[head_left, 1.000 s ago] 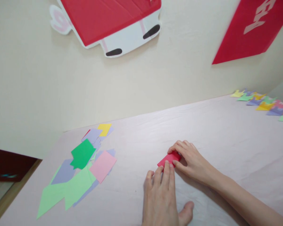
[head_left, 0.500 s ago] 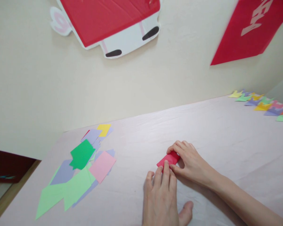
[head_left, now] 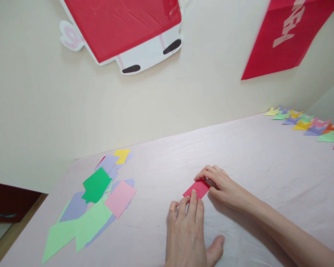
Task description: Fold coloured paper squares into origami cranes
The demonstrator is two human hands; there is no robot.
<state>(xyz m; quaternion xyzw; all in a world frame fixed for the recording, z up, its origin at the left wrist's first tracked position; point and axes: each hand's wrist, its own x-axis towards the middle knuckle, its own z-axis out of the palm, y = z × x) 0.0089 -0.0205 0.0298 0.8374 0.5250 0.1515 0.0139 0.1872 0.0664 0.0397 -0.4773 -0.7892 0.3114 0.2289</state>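
Two bare hands press a small red folded paper rectangle (head_left: pixel 197 188) onto the pale pink cloth-covered table (head_left: pixel 267 167)

The left hand (head_left: pixel 187 230) lies flat and open, fingertips on the paper's near end; the right hand (head_left: pixel 221 185) is half curled, fingertips on the far end, thumb beside it, a pinch not clear. A loose pile of coloured paper pieces (head_left: pixel 97 207) lies well apart on the left, a row of folded coloured paper shapes (head_left: pixel 306 124) far right

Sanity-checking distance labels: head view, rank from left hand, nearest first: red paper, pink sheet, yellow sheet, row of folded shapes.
1. red paper, touching the left hand.
2. pink sheet, to the left.
3. yellow sheet, left, near wall.
4. row of folded shapes, far right edge.
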